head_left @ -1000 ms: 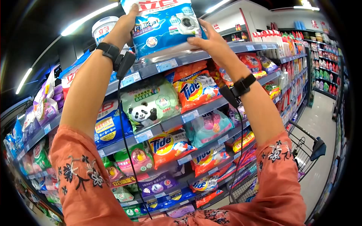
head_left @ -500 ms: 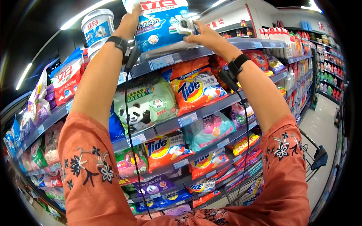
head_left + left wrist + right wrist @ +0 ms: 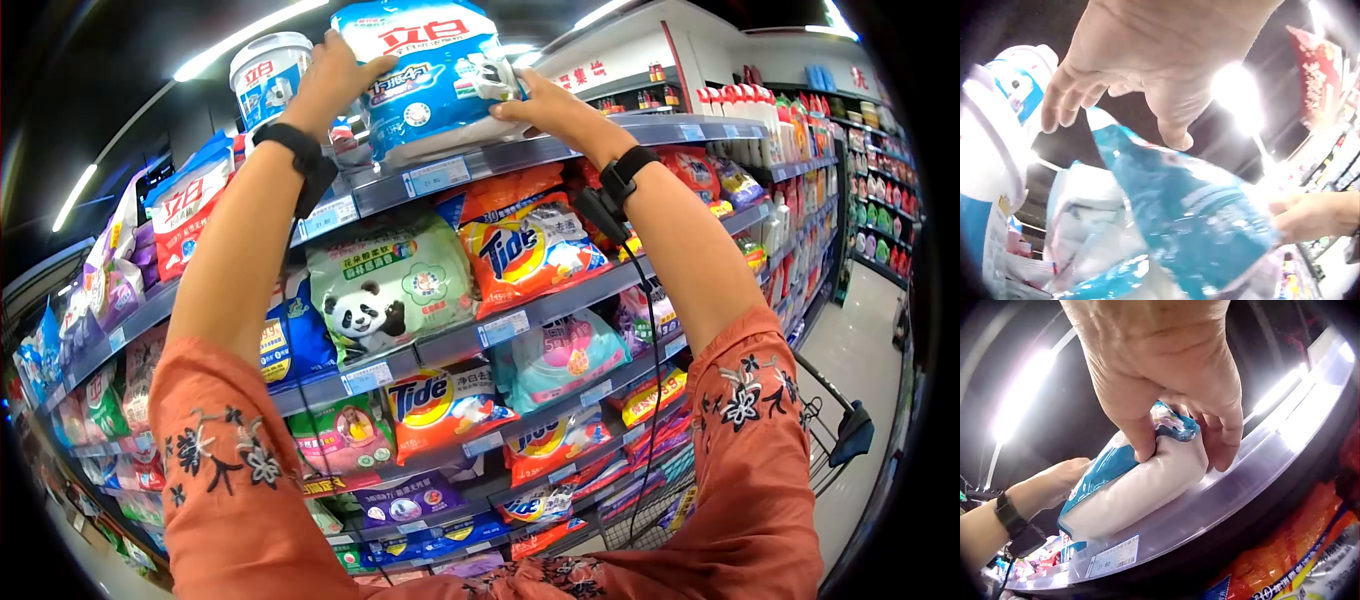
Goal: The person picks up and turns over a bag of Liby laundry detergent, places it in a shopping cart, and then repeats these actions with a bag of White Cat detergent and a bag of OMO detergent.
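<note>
Blue bag (image 3: pixel 425 105) is at the front edge of the upper shelf (image 3: pixel 525 158). The right hand (image 3: pixel 557 106) pinches its side, while the left hand (image 3: pixel 333 80) opens loosely around its top; uneven support could tip it.

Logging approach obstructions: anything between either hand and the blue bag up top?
Nothing visible. The right hand directly pinches one end of the blue bag; the left hand is spread at its top corner, contact unclear, nothing between.

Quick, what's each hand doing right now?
Left hand: open, fingers loose at the top of the blue bag.
Right hand: closed, pinching one end of that bag.
</note>
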Demonstrator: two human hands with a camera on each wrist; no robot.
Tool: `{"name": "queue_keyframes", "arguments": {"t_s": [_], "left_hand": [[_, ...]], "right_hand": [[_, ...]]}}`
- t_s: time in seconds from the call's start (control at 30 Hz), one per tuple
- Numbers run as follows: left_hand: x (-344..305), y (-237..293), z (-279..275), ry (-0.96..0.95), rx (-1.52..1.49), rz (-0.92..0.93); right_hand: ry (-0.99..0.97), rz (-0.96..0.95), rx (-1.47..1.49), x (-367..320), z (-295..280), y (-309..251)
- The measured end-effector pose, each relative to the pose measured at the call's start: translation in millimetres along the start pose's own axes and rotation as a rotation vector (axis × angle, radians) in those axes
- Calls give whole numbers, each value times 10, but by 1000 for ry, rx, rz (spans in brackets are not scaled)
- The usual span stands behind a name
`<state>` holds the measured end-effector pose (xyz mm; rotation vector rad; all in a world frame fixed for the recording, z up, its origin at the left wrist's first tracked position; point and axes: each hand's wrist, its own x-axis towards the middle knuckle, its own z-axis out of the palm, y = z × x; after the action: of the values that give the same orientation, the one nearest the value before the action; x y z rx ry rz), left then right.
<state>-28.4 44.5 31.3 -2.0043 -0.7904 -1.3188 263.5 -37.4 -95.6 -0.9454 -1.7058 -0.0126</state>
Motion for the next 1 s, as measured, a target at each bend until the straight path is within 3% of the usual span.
{"name": "queue_keyframes", "arguments": {"t_s": [0.1,0.17,0.2,0.43,0.67,1.0], "left_hand": [[-446,374,-157,-38,-21,252],[-680,548,-233,-224,28,322],[-748,521,-163,-197,170,368],[-551,426,-189,-427,-33,305],[-359,400,-123,-499,35,361],[-493,410,-236,-562,-25,266]], "right_hand": [[-1,-39,-30,-31,-4,-20],[3,-44,-43,-55,9,-90],[5,-67,-26,-95,18,-131],[-33,-4,-60,-38,-8,-229],[-34,71,-56,1,24,-292],[-57,28,-138,-29,-11,-354]]}}
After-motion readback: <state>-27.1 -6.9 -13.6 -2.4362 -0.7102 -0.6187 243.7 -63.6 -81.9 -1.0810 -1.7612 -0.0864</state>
